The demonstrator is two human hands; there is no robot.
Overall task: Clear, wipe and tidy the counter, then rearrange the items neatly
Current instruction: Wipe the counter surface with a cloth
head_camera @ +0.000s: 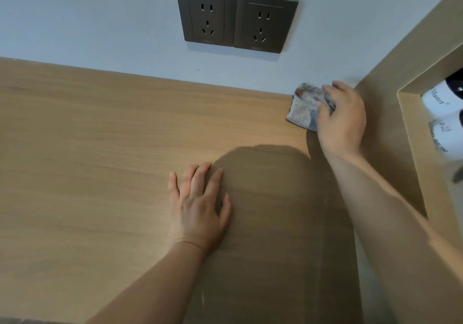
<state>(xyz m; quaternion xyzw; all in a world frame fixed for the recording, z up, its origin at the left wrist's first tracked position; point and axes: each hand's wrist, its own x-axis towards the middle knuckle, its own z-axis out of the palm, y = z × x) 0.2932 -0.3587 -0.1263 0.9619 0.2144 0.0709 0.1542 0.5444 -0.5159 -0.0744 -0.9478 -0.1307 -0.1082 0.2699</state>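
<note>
A light wooden counter (87, 161) fills most of the view. At its far right corner, against the wall, my right hand (343, 120) grips a crumpled grey-white cloth (304, 108) and holds it down on the wood. My left hand (200, 206) rests flat on the counter near the middle, fingers spread and straight, holding nothing. My head's shadow falls on the wood between the two hands.
Two dark double wall sockets (236, 19) sit on the pale wall above the counter's back edge. A wooden side panel (390, 135) rises at the right, with a niche holding white bottles (443, 123) with printed labels.
</note>
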